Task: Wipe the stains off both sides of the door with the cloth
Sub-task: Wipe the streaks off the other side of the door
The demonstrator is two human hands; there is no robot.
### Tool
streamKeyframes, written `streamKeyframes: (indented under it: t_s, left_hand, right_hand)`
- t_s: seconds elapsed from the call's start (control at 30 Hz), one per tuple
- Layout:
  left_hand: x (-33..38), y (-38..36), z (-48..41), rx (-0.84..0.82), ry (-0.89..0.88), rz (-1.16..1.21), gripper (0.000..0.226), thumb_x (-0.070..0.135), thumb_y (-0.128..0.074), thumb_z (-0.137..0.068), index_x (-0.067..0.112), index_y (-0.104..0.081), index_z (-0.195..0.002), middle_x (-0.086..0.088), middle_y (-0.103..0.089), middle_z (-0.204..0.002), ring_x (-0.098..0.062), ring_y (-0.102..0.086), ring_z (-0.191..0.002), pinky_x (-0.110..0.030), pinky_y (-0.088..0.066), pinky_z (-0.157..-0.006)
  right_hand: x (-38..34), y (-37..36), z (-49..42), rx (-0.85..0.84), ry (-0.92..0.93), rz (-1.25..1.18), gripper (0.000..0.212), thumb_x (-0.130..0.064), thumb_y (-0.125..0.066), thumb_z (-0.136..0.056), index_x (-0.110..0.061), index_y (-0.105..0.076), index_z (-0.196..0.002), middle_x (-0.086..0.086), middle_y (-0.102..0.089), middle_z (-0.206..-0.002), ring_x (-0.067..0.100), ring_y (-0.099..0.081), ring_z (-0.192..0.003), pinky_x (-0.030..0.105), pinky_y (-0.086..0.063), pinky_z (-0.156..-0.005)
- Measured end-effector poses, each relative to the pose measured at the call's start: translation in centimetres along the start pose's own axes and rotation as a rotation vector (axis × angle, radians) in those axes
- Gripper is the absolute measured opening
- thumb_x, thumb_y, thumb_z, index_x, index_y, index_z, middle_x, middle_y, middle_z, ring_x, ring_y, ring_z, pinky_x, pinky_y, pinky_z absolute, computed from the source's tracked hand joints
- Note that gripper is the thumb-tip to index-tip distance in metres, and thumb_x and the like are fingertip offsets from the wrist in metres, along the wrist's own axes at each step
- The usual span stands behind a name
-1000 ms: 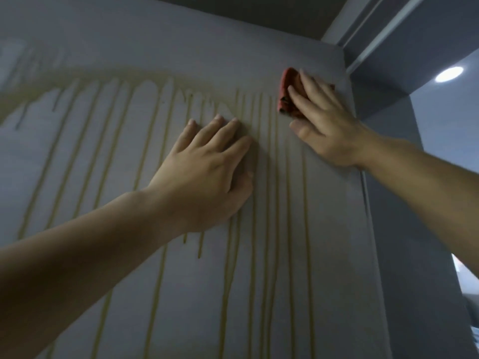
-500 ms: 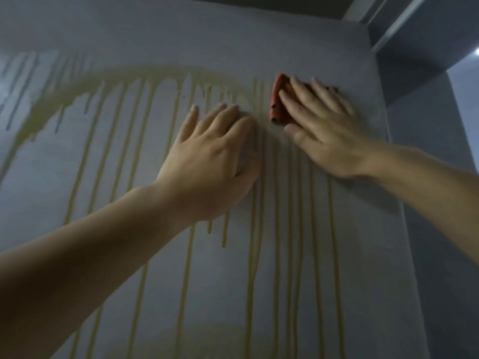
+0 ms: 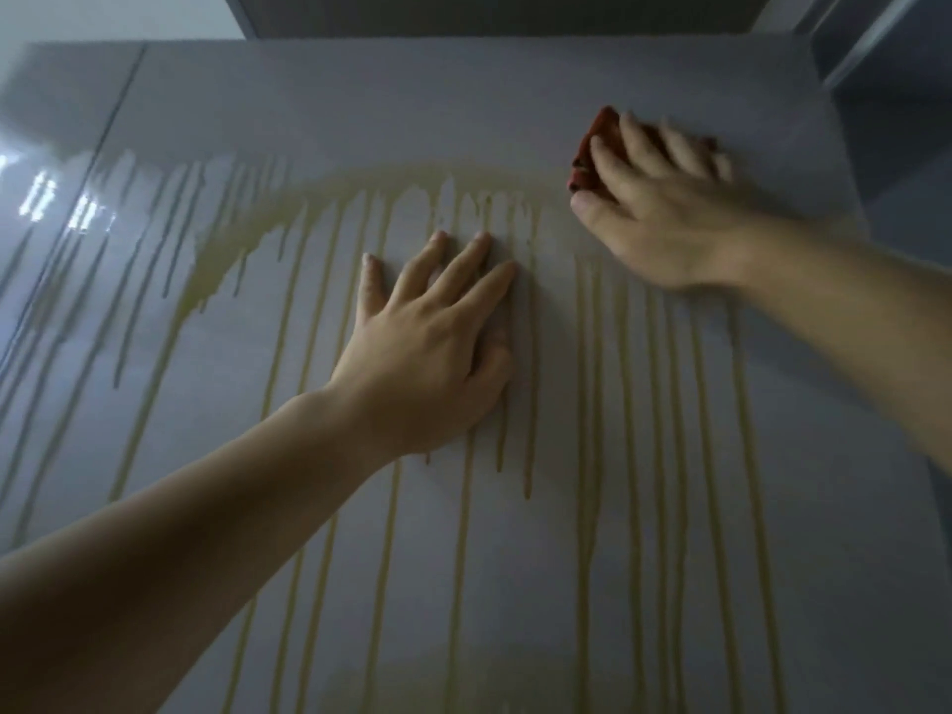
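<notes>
A grey glossy door (image 3: 515, 584) fills the view. A yellowish stain (image 3: 329, 193) arcs across its upper part and runs down in many thin drips. My left hand (image 3: 432, 353) lies flat on the door in the middle, fingers straight and spread, over some drips. My right hand (image 3: 664, 213) presses a red cloth (image 3: 592, 146) flat against the door near its upper right, fingers stretched over the cloth. Most of the cloth is hidden under the fingers. The right hand is motion-blurred.
The door's right edge (image 3: 855, 208) borders a darker grey frame and wall (image 3: 906, 121). Bright reflections (image 3: 67, 208) shine on the glossy panel at the left. The door's top edge (image 3: 463, 41) lies under a dark lintel.
The view has tilted so more of the door's top and left shows. My right hand with the cloth has stayed at the upper right, wiping there. The left hand stays flat.
</notes>
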State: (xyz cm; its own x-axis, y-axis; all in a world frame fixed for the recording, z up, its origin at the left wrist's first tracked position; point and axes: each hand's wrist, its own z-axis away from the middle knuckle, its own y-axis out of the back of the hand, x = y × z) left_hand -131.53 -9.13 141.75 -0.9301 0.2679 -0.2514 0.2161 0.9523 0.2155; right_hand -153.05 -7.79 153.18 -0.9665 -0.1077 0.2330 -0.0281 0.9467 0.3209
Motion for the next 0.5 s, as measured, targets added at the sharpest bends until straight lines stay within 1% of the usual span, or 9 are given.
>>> streamKeyframes:
  t_s: [0.07, 0.13, 0.2, 0.27, 0.33, 0.43, 0.5]
  left_hand:
    - [-0.4, 0.6, 0.2, 0.0, -0.017, 0.01, 0.076, 0.053, -0.021, -0.089, 0.026, -0.03, -0.16, 0.003, -0.019, -0.171, -0.024, -0.011, -0.159, -0.065, -0.011, -0.123]
    - [-1.3, 1.3, 0.4, 0.007, -0.025, 0.05, 0.074, 0.049, -0.025, -0.089, 0.024, -0.034, -0.158, 0.004, -0.024, -0.17, -0.02, -0.016, -0.158, -0.057, -0.015, -0.125]
    - [-2.6, 1.7, 0.8, 0.026, -0.024, 0.08, 0.069, 0.042, -0.033, -0.091, 0.023, -0.036, -0.157, 0.003, -0.029, -0.168, -0.018, -0.02, -0.156, -0.045, -0.018, -0.125]
    - [-3.7, 1.8, 1.3, 0.062, -0.008, 0.09, 0.068, 0.042, -0.034, -0.092, 0.019, -0.039, -0.156, 0.0, -0.033, -0.166, -0.02, -0.022, -0.156, -0.04, -0.02, -0.124]
    - [-4.8, 2.0, 2.0, 0.075, 0.022, 0.066, 0.069, 0.046, -0.03, -0.092, 0.018, -0.041, -0.155, -0.003, -0.034, -0.166, -0.022, -0.019, -0.157, -0.043, -0.016, -0.128]
    - [-6.5, 2.0, 3.1, 0.032, 0.028, 0.013, 0.068, 0.048, -0.027, -0.095, 0.021, -0.038, -0.156, -0.002, -0.028, -0.168, -0.026, -0.012, -0.159, -0.053, -0.007, -0.129]
    - [-7.5, 1.9, 3.7, 0.01, 0.011, -0.004, 0.067, 0.048, -0.027, -0.096, 0.023, -0.036, -0.158, -0.001, -0.024, -0.17, -0.025, -0.008, -0.16, -0.055, -0.003, -0.129]
  right_hand:
    - [-1.9, -1.5, 2.1, 0.002, 0.162, 0.061, 0.087, -0.074, -0.004, -0.086, -0.034, -0.002, -0.164, -0.006, 0.012, -0.172, 0.021, 0.008, -0.159, 0.051, -0.003, -0.124]
    - [-1.8, -1.7, 2.6, 0.013, 0.247, 0.101, 0.093, -0.073, 0.004, -0.08, -0.034, -0.001, -0.164, -0.007, 0.011, -0.172, 0.019, 0.004, -0.158, 0.05, -0.009, -0.123]
    - [-0.8, -0.5, 1.0, 0.026, 0.213, 0.147, 0.094, -0.073, 0.006, -0.08, -0.031, -0.001, -0.164, -0.004, 0.01, -0.173, 0.019, 0.003, -0.158, 0.048, -0.009, -0.123]
    - [-0.1, 0.6, -0.9, 0.04, 0.168, 0.175, 0.102, -0.076, 0.008, -0.077, -0.024, 0.0, -0.165, 0.001, 0.012, -0.172, 0.02, 0.01, -0.159, 0.045, 0.003, -0.126]
    - [-0.8, 0.4, -1.1, 0.015, 0.17, 0.139, 0.108, -0.078, 0.007, -0.074, -0.02, 0.002, -0.165, 0.002, 0.018, -0.171, 0.021, 0.018, -0.157, 0.042, 0.013, -0.125]
    - [-3.8, -1.6, 1.5, -0.006, 0.319, 0.118, 0.105, -0.076, 0.006, -0.077, -0.019, 0.003, -0.164, 0.001, 0.018, -0.171, 0.02, 0.017, -0.157, 0.036, 0.014, -0.123]
    - [-4.8, -2.2, 1.7, -0.019, 0.393, 0.123, 0.101, -0.074, 0.008, -0.079, -0.02, 0.004, -0.164, -0.002, 0.016, -0.171, 0.017, 0.016, -0.157, 0.034, 0.013, -0.123]
